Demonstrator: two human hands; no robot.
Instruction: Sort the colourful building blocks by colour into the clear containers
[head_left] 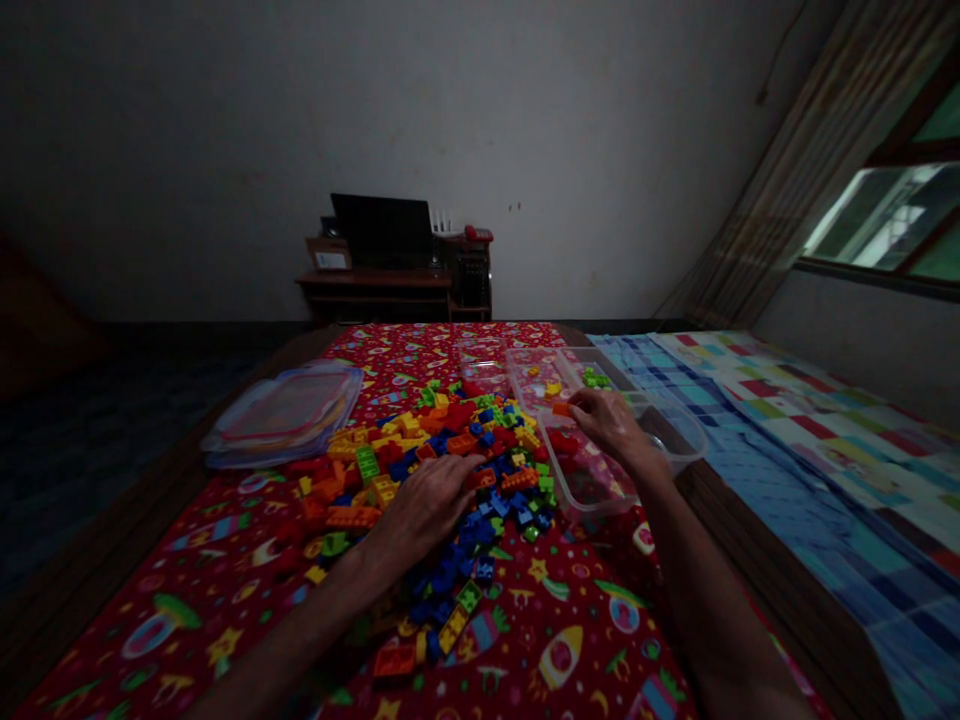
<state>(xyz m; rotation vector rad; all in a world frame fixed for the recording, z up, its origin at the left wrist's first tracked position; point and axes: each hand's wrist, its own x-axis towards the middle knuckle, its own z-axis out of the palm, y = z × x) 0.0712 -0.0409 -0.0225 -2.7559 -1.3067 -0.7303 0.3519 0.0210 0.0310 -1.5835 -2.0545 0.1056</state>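
A heap of colourful plastic building blocks (457,530) is spread over a red patterned cloth (555,600). My left hand (427,505) is low over the heap, its fingers closed at an orange building block (481,479); the thumb is hidden. Over the clear divided box (589,508) on the right, my right hand (611,422) pinches a small orange building block (561,409). Inside the box, red blocks (566,445) lie in the near section. Yellow blocks (553,389) and green blocks (597,378) sit in farther sections.
Stacked clear lids (289,412) lie left of the heap. Another clear container (482,358) stands behind it. A desk (375,280) with a monitor (382,232) is against the wall. To the right is a bed with a checked cover (652,385).
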